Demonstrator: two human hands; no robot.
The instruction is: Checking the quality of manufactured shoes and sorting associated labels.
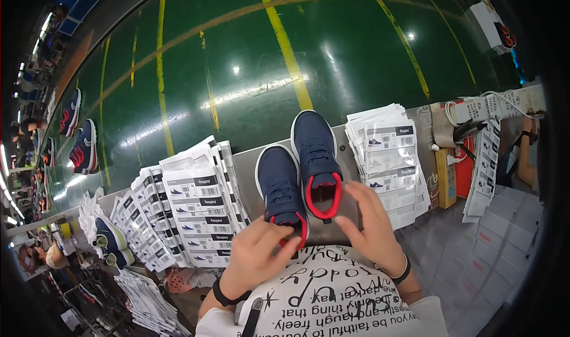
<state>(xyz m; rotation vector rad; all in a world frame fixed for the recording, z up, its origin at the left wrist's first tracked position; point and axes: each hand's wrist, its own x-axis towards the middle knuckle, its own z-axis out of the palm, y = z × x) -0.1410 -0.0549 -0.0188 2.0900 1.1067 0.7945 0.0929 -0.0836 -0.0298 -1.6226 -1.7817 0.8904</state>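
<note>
Two navy sneakers with red lining and white soles lie side by side in front of me, toes pointing away. At the collar of the left sneaker (279, 185), my left hand (255, 252) has its fingers curled, thumb and forefinger at the red-lined opening. The right sneaker (316, 153) sits slightly farther forward, its opening facing me. Beside its heel is my right hand (374, 227), thumb and fingers spread with nothing between them. Both sneakers rest on a grey metal ledge (249, 165) along the belt.
Beyond the ledge runs a green conveyor belt (237, 99) with yellow lines, carrying other shoes (83, 147) at the left. Stacks of printed label sheets (196, 212) and bagged sheets (386, 159) flank the sneakers. White boxes (475, 248) are piled at lower right, near a power strip (445, 176).
</note>
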